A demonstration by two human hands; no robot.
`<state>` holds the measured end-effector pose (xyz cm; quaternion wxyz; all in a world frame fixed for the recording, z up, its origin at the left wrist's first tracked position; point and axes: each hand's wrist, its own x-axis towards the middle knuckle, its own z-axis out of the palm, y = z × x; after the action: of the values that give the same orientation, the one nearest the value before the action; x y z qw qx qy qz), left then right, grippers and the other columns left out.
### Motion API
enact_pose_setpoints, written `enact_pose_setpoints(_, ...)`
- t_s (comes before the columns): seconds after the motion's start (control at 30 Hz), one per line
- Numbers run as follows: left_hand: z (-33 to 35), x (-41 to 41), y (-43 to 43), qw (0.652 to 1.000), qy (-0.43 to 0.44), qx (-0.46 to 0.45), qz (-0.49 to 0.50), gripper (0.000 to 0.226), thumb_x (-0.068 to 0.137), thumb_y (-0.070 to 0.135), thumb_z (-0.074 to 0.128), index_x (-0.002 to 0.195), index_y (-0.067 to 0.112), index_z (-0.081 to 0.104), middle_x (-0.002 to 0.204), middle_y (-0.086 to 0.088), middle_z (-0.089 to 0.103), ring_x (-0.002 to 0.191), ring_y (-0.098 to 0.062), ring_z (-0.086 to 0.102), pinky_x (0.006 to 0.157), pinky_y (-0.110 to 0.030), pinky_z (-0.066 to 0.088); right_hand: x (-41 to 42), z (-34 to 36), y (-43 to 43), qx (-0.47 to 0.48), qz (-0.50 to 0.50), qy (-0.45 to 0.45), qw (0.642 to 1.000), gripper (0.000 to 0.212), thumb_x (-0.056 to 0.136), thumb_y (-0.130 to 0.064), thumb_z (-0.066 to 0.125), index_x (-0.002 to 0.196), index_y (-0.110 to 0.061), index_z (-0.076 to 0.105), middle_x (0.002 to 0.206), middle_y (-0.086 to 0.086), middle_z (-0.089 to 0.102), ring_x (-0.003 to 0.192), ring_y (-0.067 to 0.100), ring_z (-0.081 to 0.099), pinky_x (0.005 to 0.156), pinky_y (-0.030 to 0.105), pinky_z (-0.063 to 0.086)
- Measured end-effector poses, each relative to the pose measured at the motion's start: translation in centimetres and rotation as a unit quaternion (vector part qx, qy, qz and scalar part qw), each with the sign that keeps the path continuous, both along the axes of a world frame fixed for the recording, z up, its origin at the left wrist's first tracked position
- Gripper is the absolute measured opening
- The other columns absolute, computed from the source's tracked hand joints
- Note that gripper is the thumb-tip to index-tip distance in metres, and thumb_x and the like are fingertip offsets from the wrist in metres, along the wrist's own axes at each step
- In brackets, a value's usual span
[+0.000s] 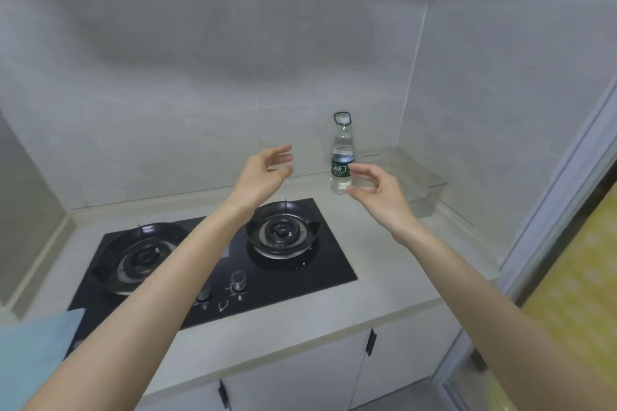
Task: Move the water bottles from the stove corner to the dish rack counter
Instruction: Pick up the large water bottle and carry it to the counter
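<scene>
One clear water bottle (341, 157) with a green label and a looped cap strap stands upright on the counter in the back corner, right of the stove. My right hand (377, 188) hovers just right of and in front of the bottle, fingers loosely curved toward it, holding nothing; its fingertips overlap the bottle's lower half in the view, and I cannot tell whether they touch. My left hand (265, 173) is raised left of the bottle, above the right burner, fingers relaxed and empty.
A black two-burner gas stove (334, 264) with knobs fills the counter's middle. A clear plastic container (410, 180) sits in the corner right of the bottle. Tiled walls enclose the back and right. Cabinet doors lie below the counter edge. A light blue object (36, 354) shows at lower left.
</scene>
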<state>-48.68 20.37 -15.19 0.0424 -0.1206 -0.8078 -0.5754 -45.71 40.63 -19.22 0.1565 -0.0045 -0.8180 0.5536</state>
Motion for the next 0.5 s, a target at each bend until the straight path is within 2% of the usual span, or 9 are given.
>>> enact_pose_setpoints(0.2, -0.8, -7.4, 5.3, 1.0, -0.002, 0.018, -0.012, 0.04, 0.095, 0.009, 0.052, 0.134, 0.018, 0.051, 0.125, -0.001, 0.06, 0.104, -0.011, 0.056, 0.09, -0.027, 0.046, -6.8, -1.0, 5.1, -0.009, -0.007, -0.003, 1.0, 0.038, 0.085, -0.008, 0.066, 0.118, -0.023, 0.058, 0.118, -0.007, 0.06, 0.094, 0.012, 0.065, 0.091, 0.023, 0.046)
enact_pose_setpoints(0.37, -1.7, -16.0, 9.6, 1.0, -0.011, 0.028, 0.001, 0.039, 0.094, 0.012, 0.054, 0.131, 0.022, 0.053, 0.124, 0.002, 0.062, 0.112, -0.015, 0.058, 0.099, -0.036, 0.048, -14.8, -1.7, 9.5, -0.001, -0.008, -0.013, 1.0, 0.036, 0.087, -0.007, 0.064, 0.118, -0.023, 0.058, 0.117, -0.006, 0.061, 0.093, 0.012, 0.066, 0.069, 0.008, 0.044)
enact_pose_setpoints(0.5, -2.5, -21.3, 12.3, 0.999, -0.029, 0.041, 0.007, 0.038, 0.094, 0.011, 0.054, 0.131, 0.021, 0.054, 0.122, 0.0, 0.063, 0.113, -0.017, 0.059, 0.098, -0.037, 0.049, -20.1, -2.0, 12.0, -0.007, 0.0, -0.02, 1.0, 0.036, 0.086, -0.007, 0.064, 0.118, -0.024, 0.058, 0.119, -0.005, 0.061, 0.094, 0.012, 0.065, 0.073, 0.012, 0.046)
